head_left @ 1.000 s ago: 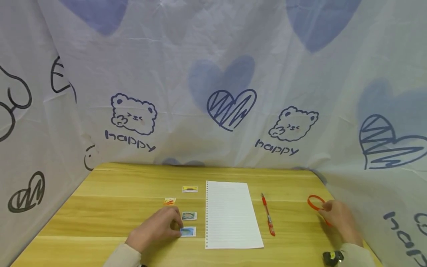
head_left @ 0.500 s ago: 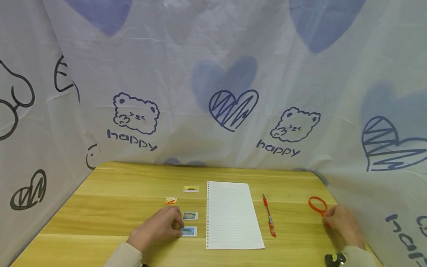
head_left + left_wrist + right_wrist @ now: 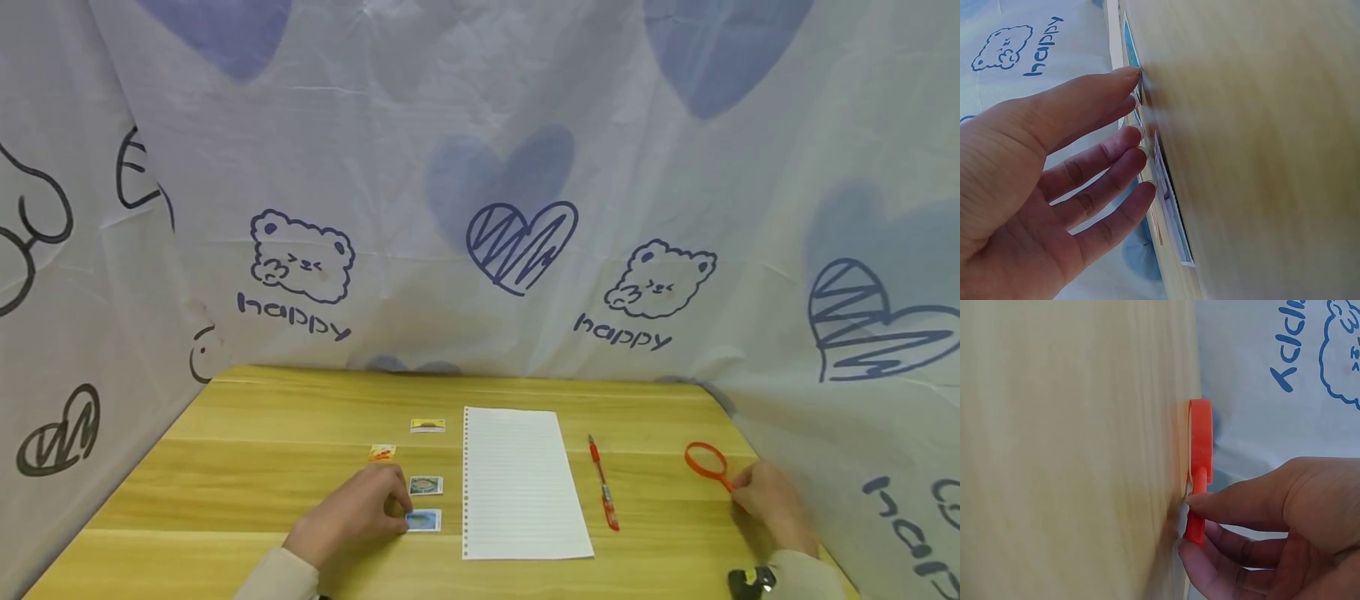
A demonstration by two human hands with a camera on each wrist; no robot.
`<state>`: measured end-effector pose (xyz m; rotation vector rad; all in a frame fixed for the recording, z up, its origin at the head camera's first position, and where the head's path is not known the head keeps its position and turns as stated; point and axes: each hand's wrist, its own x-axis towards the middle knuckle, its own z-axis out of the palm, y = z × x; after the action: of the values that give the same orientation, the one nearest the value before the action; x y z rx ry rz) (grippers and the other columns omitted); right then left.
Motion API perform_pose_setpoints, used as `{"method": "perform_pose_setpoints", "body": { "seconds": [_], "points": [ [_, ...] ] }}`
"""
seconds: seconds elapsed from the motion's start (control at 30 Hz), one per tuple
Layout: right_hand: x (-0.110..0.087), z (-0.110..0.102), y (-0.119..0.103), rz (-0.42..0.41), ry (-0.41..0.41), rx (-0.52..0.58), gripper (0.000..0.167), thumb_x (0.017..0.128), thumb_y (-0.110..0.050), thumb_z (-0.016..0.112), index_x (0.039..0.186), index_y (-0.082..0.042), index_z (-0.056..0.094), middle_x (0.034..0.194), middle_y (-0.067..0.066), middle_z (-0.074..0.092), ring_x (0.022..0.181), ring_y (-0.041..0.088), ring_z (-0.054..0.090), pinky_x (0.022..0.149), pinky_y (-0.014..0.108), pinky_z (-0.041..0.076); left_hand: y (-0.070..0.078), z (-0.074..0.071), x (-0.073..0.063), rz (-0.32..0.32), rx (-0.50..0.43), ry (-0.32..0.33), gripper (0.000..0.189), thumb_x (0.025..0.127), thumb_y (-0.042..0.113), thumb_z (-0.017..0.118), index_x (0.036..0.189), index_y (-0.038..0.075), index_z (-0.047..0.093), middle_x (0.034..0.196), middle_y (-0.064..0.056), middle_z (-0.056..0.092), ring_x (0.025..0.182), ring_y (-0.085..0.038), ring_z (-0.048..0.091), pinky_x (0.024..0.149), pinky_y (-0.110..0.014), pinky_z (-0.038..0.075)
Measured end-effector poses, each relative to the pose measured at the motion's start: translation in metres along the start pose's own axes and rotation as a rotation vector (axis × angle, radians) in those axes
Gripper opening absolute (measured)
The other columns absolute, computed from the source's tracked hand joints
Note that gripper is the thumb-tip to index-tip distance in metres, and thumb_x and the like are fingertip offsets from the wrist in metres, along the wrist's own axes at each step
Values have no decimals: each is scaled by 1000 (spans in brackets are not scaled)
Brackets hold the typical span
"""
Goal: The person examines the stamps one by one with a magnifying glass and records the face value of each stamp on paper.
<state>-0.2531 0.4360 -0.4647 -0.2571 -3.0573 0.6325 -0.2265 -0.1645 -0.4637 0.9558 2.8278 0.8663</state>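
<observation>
- Left of the paper (image 3: 528,487), beside its near half, the left hand (image 3: 352,510) sits with its fingers relaxed and apart. The tips of thumb and index finger touch the blue stamp (image 3: 426,521) at the edge farther from the paper; a firm grip is not plain to see.
- Well right of the paper, the right hand (image 3: 772,507) pinches the magnifier (image 3: 1201,440) by the handle, between thumb and fingers.
- So far as shows, two things are done: the magnifier is in hand and the blue stamp has fingers on it. Left undone: the lens stands over no stamp, and no writing can be made out on the paper. I judge the work to be early on.
- The blue stamp lies just left of the paper, apart from it; it has a pale border and a picture too small to read.
- The magnifier has a round red-orange rim and a slim handle; the table (image 3: 225,471) shows through its ring. Whether the rim touches the wood, I cannot tell.
- Farther out, the pen (image 3: 607,500) lies unheld, just right of the paper.
- Also left of the paper are the green stamp (image 3: 426,485), the orange stamp (image 3: 382,452) and the yellow stamp (image 3: 427,426), the last beside its far part.
</observation>
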Motion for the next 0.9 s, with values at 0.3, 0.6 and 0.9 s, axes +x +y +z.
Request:
{"method": "perform_pose_setpoints", "body": {
  "seconds": [0.3, 0.6, 0.9],
  "points": [
    [-1, -3, -9, -30, 9, 26, 19, 77, -4, 71, 92, 7, 73, 84, 15, 72, 77, 21, 62, 66, 33, 48, 0, 0, -1, 23, -2, 5, 16, 77, 10, 88, 91, 11, 81, 90, 4, 69, 81, -6, 60, 71, -22, 52],
    [-4, -10, -27, -160, 26, 55, 10, 81, -2, 73, 90, 4, 73, 82, 11, 73, 76, 18, 61, 68, 34, 49, 4, -1, -1, 19, 11, 1, 15, 77, 10, 88, 91, 10, 81, 90, 4, 69, 81, -5, 59, 71, -21, 51],
    [-3, -14, -57, -356, 68, 20, 5, 84, -1, 78, 88, 1, 76, 84, 12, 76, 75, 16, 67, 66, 27, 51, 2, -1, -1, 19, 6, -1, 14, 78, 10, 88, 91, 10, 81, 90, 5, 68, 80, -4, 58, 70, -21, 51]
  ]
}}
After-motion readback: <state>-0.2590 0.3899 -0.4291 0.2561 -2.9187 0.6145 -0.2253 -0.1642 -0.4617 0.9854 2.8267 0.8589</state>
